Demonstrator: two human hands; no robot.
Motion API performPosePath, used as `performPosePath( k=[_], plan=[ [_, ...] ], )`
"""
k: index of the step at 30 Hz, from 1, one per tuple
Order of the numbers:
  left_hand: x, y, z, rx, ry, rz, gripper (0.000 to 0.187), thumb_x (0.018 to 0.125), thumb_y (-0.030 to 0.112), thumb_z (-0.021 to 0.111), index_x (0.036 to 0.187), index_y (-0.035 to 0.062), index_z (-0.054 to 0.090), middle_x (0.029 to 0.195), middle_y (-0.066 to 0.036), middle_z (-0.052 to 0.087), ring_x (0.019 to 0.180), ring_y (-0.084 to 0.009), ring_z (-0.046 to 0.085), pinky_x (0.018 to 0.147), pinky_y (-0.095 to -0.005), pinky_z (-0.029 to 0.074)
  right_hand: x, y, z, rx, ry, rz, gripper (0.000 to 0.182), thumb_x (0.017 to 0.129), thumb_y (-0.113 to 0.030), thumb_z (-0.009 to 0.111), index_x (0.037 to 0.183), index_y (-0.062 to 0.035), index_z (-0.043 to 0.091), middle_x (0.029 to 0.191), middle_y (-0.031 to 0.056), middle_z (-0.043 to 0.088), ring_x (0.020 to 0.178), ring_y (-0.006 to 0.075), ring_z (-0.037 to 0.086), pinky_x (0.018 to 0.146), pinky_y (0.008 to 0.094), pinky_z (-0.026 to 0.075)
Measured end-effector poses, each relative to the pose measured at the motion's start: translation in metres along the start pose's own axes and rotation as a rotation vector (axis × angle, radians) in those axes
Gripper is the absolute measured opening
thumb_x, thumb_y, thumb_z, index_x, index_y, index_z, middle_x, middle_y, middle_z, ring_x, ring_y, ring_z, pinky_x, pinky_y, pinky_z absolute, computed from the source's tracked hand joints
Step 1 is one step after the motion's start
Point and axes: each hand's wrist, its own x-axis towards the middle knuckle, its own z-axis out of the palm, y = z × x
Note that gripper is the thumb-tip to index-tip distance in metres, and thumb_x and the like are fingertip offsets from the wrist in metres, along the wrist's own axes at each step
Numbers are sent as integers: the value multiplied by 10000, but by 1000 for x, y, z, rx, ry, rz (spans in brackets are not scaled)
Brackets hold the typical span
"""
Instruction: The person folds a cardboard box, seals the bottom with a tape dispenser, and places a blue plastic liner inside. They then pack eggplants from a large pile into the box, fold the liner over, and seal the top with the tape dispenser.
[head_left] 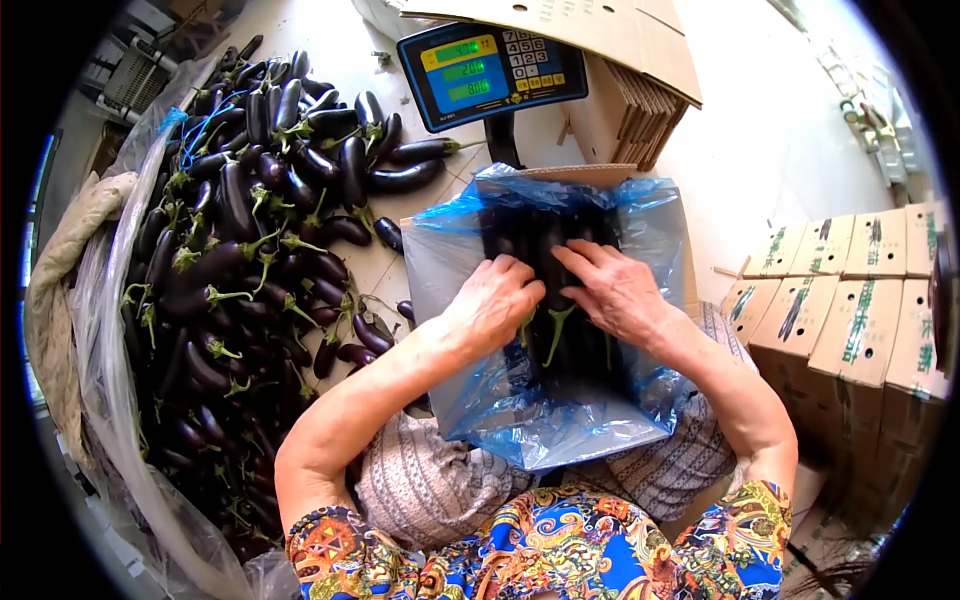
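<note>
A cardboard box lined with blue plastic film (440, 290) stands in front of me, with dark eggplants (552, 235) lying inside. My left hand (498, 298) rests at the left side of the eggplants, its fingers bent and pressed together; whether they grip anything is hidden. On the right, my right hand (612, 290) lies over an eggplant with its fingers curled onto it. A green stem (557, 335) shows between and below the two hands.
A large heap of eggplants (230, 280) covers the floor at left, beside clear plastic sheeting (120, 330). A scale display (490, 75) stands behind the box, near flat cardboard (600, 30). Closed cartons (850, 320) are stacked at right.
</note>
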Motion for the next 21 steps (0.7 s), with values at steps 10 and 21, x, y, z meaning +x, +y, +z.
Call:
performPosePath(
  k=[10, 21],
  plan=[
    [-51, 9, -73, -210, 458, -296, 303, 761, -22, 724, 1056, 38, 686, 1027, -132, 675, 924, -291, 671, 813, -349, 536, -9, 23, -65, 11, 302, 223, 260, 890, -137, 672, 1125, -25, 659, 1041, 164, 692, 916, 321, 684, 806, 372, 557],
    [-116, -28, -29, -531, 644, -681, 134, 871, -28, 632, 995, -13, 681, 892, -65, 673, 752, -119, 625, 684, -245, 494, -16, 30, -65, 59, 277, 289, 233, 877, -98, 675, 1091, -3, 677, 1007, 170, 696, 827, 301, 697, 756, 356, 559]
  ],
)
